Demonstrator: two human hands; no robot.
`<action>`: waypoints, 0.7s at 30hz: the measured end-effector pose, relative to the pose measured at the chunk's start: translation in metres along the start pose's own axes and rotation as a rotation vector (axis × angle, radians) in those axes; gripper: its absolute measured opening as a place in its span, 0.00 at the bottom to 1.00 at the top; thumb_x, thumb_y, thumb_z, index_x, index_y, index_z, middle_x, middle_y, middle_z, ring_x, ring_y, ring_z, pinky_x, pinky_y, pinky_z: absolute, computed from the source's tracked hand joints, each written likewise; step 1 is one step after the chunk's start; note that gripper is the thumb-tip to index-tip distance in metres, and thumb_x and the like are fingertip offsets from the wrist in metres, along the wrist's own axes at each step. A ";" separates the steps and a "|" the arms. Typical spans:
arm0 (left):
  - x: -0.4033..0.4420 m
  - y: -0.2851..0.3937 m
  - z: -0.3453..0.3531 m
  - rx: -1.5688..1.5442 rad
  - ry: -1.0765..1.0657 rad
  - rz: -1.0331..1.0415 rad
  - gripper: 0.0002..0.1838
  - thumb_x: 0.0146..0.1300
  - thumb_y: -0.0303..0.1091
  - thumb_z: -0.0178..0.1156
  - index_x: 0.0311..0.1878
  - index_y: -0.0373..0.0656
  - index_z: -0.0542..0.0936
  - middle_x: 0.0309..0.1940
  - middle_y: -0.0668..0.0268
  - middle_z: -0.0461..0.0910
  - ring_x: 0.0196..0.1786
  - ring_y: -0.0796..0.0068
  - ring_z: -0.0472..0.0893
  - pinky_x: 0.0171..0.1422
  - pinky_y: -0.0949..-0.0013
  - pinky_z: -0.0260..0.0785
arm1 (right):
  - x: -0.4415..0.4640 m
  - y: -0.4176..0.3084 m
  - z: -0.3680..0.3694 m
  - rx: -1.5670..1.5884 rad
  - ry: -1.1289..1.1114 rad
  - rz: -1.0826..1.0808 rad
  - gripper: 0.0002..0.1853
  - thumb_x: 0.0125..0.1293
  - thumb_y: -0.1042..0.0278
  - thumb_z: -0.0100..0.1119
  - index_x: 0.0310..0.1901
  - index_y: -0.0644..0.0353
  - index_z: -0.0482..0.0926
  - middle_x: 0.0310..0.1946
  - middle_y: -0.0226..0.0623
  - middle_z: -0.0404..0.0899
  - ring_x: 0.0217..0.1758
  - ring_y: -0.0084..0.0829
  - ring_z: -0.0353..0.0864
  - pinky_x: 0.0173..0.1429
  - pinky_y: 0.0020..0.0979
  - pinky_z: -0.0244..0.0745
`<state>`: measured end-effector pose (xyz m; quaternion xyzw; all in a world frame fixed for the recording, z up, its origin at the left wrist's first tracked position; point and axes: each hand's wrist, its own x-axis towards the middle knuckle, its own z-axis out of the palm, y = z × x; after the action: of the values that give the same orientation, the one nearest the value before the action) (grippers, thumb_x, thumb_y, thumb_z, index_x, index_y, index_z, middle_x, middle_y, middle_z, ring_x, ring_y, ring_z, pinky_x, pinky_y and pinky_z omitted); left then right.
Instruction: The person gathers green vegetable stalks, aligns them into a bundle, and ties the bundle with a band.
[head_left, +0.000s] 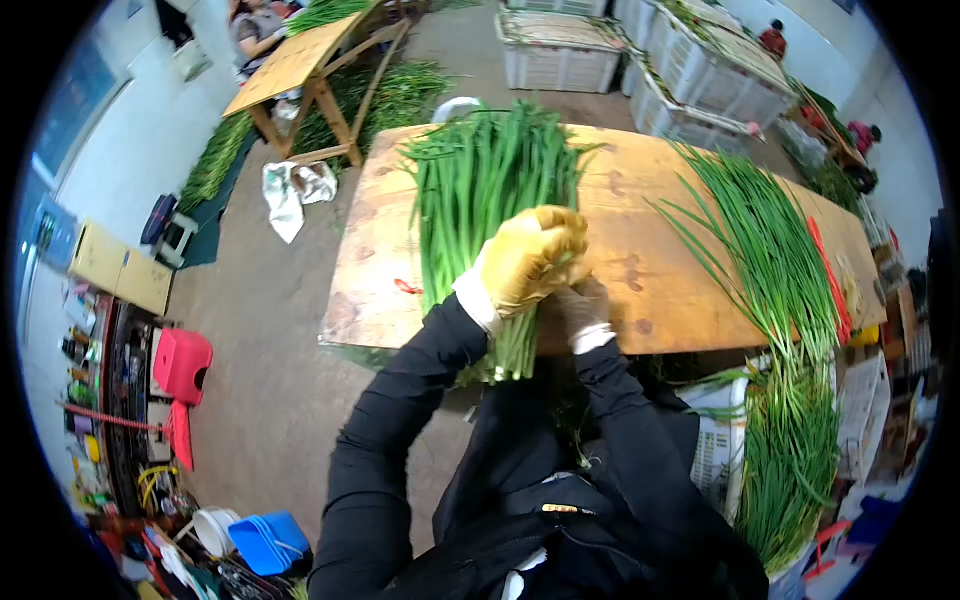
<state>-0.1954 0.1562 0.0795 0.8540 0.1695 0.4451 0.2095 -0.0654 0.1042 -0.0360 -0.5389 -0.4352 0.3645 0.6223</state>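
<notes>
A thick bunch of garlic chives (480, 180) lies on the wooden table, leaf tips toward the far edge and pale stem ends (515, 350) past the near edge. My left hand (530, 260), in a yellow glove, is closed in a fist over the stems. My right hand (583, 305), in a thin pale glove, is beside the bunch, just below the left, its fingers curled and partly hidden. The hands are close together; what is between their fingers does not show. A small red tie (408, 287) lies left of the bunch.
More chives (770, 240) lie on the table's right (640, 220), beside a red strip (828, 280). Chives also fill a white crate (738, 440) at lower right. White bins (560, 55) stand behind. A red stool (182, 362) is at left; another person (262, 30) sits far left.
</notes>
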 end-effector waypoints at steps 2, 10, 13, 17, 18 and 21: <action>-0.008 0.006 -0.029 -0.107 0.430 0.063 0.11 0.51 0.24 0.59 0.39 0.41 0.76 0.42 0.63 0.76 0.46 0.71 0.75 0.47 0.68 0.68 | 0.007 -0.007 -0.009 -0.258 -0.093 0.015 0.12 0.58 0.64 0.59 0.38 0.64 0.79 0.32 0.33 0.78 0.33 0.25 0.77 0.40 0.24 0.73; -0.143 -0.099 -0.112 0.221 0.169 -0.775 0.11 0.59 0.26 0.52 0.45 0.39 0.76 0.36 0.62 0.78 0.38 0.71 0.76 0.43 0.73 0.67 | 0.012 -0.016 -0.017 -0.088 -0.206 -0.012 0.09 0.57 0.68 0.60 0.35 0.65 0.79 0.29 0.30 0.76 0.31 0.21 0.76 0.38 0.21 0.71; -0.146 -0.095 -0.113 0.394 -0.136 -0.676 0.10 0.57 0.30 0.56 0.41 0.39 0.79 0.34 0.58 0.77 0.37 0.65 0.76 0.43 0.71 0.67 | 0.011 -0.029 -0.017 -0.465 -0.182 -0.233 0.07 0.54 0.69 0.62 0.32 0.64 0.80 0.29 0.31 0.76 0.33 0.23 0.76 0.40 0.22 0.69; -0.133 -0.083 -0.108 0.263 -0.201 -0.854 0.10 0.50 0.30 0.63 0.37 0.39 0.80 0.31 0.59 0.76 0.37 0.64 0.75 0.43 0.70 0.67 | 0.012 -0.030 -0.016 -0.431 -0.155 -0.166 0.07 0.52 0.70 0.63 0.32 0.63 0.80 0.29 0.32 0.77 0.34 0.24 0.76 0.41 0.23 0.69; -0.132 -0.081 -0.108 0.308 -0.262 -0.823 0.11 0.47 0.30 0.66 0.35 0.39 0.80 0.31 0.60 0.75 0.38 0.64 0.75 0.43 0.69 0.67 | 0.011 -0.032 -0.015 -0.426 -0.156 -0.160 0.07 0.52 0.70 0.63 0.32 0.63 0.80 0.29 0.33 0.77 0.34 0.24 0.76 0.41 0.23 0.69; -0.134 -0.090 -0.111 0.304 -0.415 -0.791 0.13 0.42 0.32 0.69 0.33 0.39 0.80 0.32 0.59 0.75 0.37 0.65 0.75 0.43 0.68 0.67 | 0.010 -0.032 -0.014 -0.403 -0.163 -0.162 0.07 0.52 0.70 0.63 0.32 0.63 0.80 0.30 0.33 0.76 0.34 0.24 0.76 0.41 0.24 0.69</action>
<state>-0.3702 0.1929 -0.0012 0.8158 0.4996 0.1213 0.2649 -0.0494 0.1041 -0.0035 -0.5844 -0.5899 0.2613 0.4921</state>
